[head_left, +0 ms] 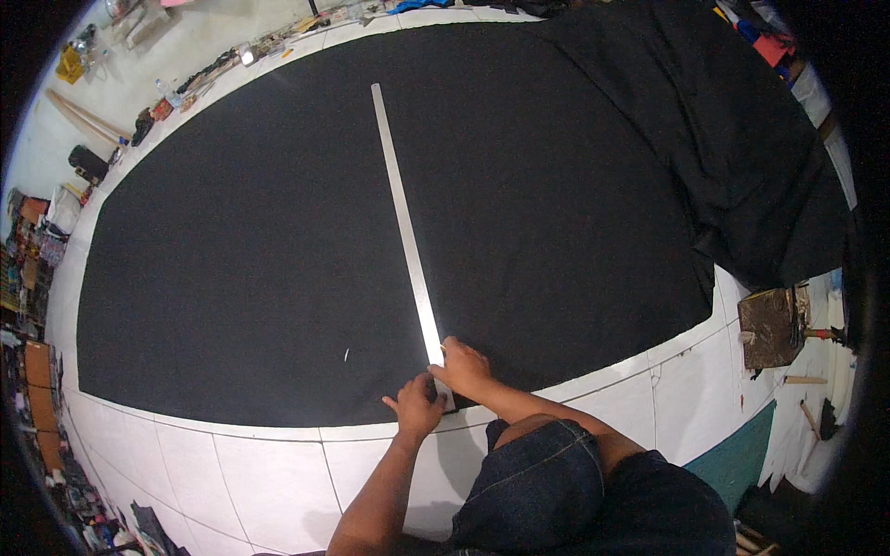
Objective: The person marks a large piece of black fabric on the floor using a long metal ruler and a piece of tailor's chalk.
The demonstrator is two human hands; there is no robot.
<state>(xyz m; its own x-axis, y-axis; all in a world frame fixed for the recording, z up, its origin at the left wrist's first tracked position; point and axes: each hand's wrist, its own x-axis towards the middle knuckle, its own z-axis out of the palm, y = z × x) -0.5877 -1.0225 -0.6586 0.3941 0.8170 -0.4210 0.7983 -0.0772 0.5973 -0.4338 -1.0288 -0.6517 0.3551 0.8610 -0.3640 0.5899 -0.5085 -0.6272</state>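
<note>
Long, straight silver ruler (405, 222) lies near to far across broad black cloth (232, 232). Left hand (419, 410) touches its near end, fingers wide; right hand (466, 367), slightly farther, has curled fingers, their hold unclear.

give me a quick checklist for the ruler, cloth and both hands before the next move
1. Long metal ruler lying on the black cloth: ok, it runs up the cloth from the near edge.
2. Left hand at the ruler's near end: ok.
3. Right hand at the ruler: ok, just farther up than the left hand.
4. Cloth smooth all over: not ok; it looks smooth along the ruler, but loose folds gather at the far right.
5. What the small pale bit by the right hand is: cannot tell, too small.
6. Whether the short white streak left of the ruler is a mark or a thread: cannot tell.
</note>
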